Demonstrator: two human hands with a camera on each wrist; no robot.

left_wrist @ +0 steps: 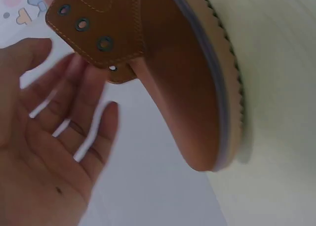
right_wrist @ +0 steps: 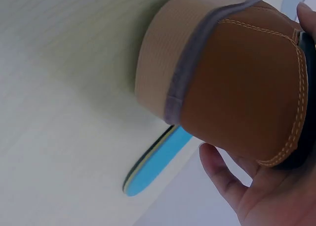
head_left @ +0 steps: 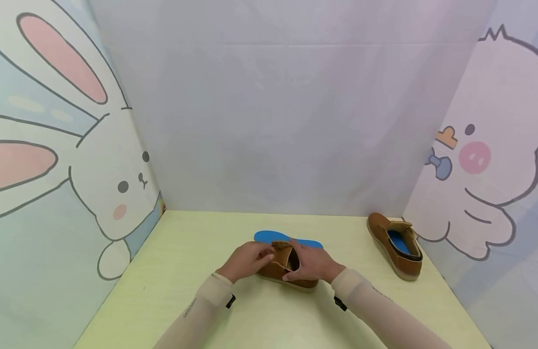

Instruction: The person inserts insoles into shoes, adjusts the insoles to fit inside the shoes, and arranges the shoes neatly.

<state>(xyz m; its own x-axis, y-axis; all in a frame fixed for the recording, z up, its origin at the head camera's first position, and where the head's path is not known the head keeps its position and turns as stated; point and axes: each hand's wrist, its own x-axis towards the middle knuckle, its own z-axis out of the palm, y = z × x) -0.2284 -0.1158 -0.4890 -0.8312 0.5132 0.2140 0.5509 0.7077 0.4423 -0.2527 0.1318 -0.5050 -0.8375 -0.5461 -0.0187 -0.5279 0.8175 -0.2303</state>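
Observation:
A brown lace-up shoe without laces sits on the table in front of me, toe to the left. My right hand grips its heel end, thumb on the near side and fingers on the far side of the collar. At the tongue and eyelets is my left hand. In the left wrist view its loosely bent fingers reach behind the eyelet flap, with the thumb apart from it. Just behind the shoe lies a blue insole, partly hidden by the shoe and right hand.
Another brown shoe stands at the back right of the pale yellow table, a blue insole inside it. A plain pale wall rises behind, and cartoon-printed walls stand on both sides.

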